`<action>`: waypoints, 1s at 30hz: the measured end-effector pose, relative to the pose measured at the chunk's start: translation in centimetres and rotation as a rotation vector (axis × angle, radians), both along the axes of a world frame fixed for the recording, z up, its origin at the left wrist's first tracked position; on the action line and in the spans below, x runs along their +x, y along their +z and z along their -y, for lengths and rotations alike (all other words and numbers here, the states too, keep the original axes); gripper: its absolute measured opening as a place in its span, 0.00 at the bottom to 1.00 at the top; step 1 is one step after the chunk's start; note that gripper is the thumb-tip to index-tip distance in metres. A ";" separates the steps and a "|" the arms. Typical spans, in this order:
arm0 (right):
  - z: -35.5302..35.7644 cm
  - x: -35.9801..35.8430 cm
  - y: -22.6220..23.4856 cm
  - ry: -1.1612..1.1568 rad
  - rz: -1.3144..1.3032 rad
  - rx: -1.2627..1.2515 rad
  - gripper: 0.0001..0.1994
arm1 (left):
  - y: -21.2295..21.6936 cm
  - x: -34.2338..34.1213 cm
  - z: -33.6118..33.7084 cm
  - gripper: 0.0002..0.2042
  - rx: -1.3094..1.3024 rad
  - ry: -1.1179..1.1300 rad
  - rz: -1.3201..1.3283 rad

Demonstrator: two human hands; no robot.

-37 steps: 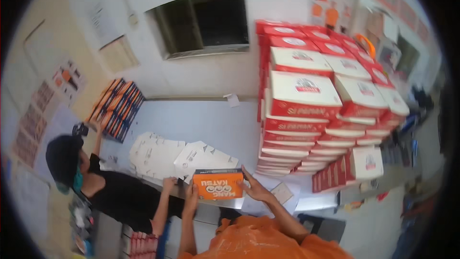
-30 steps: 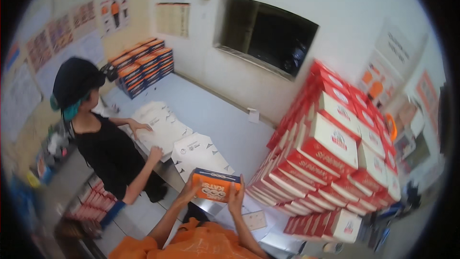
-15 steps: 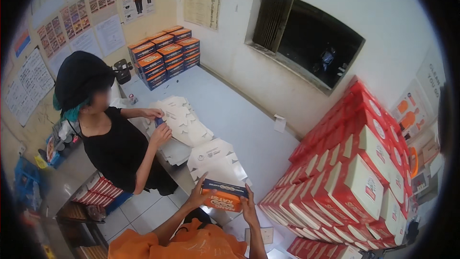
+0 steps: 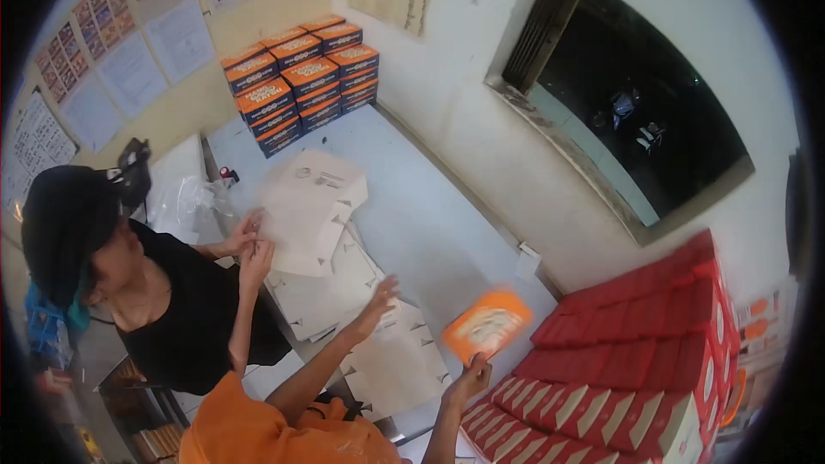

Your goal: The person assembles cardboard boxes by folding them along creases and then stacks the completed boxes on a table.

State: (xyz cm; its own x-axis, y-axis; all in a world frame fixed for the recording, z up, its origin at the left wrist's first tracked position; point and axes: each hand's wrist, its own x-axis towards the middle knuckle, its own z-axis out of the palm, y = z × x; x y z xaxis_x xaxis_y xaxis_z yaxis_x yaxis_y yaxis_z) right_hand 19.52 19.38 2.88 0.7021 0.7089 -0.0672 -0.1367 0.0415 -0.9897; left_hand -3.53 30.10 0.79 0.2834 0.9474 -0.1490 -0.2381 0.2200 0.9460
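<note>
My right hand (image 4: 468,378) holds a folded orange box (image 4: 487,324) by its lower edge, lifted and tilted beside the big stack of red and white boxes (image 4: 636,361). My left hand (image 4: 378,299) is open with fingers spread, reaching over the pile of flat white box blanks (image 4: 387,361) on the grey table (image 4: 430,223). The orange box is blurred by motion.
A person in black (image 4: 172,309) stands at the table's left, both hands on another pile of flat blanks (image 4: 314,206). Stacked orange boxes (image 4: 301,77) sit at the far end against the wall. A dark window opening (image 4: 636,112) is on the right wall.
My left hand has let go of the orange box and moved left over the blanks. My right hand has carried the box right, toward the red stack. The view has swung left.
</note>
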 end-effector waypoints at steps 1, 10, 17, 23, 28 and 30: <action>-2.7 -0.8 -0.1 -0.103 -0.188 0.040 0.07 | -1.7 0.8 -1.2 0.35 -0.061 -0.089 0.057; -21.3 -4.9 1.7 0.734 0.457 -0.178 0.19 | -5.0 0.3 -29.8 0.41 0.018 0.391 0.164; -22.3 -2.4 -5.3 0.726 0.257 -0.260 0.23 | 5.0 -17.6 -58.5 0.43 0.331 1.021 0.350; -19.4 -3.1 -8.3 0.602 0.012 -0.346 0.22 | 8.4 -23.5 -67.8 0.56 0.047 1.008 -0.447; -18.1 -4.8 -8.2 0.673 -0.014 -0.330 0.26 | 6.9 -20.7 -66.5 0.47 0.258 1.223 -0.340; -17.0 -5.2 -7.8 0.706 0.138 -0.389 0.28 | 6.0 -15.6 -62.8 0.43 0.293 1.221 -0.105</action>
State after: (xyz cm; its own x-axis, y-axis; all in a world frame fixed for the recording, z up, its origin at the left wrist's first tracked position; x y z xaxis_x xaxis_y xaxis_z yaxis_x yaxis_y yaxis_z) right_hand 14.37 36.39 -4.91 0.1185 0.9311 -0.3449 0.1224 -0.3584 -0.9255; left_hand -19.12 92.89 6.78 -0.7991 0.5842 0.1418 -0.0588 -0.3107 0.9487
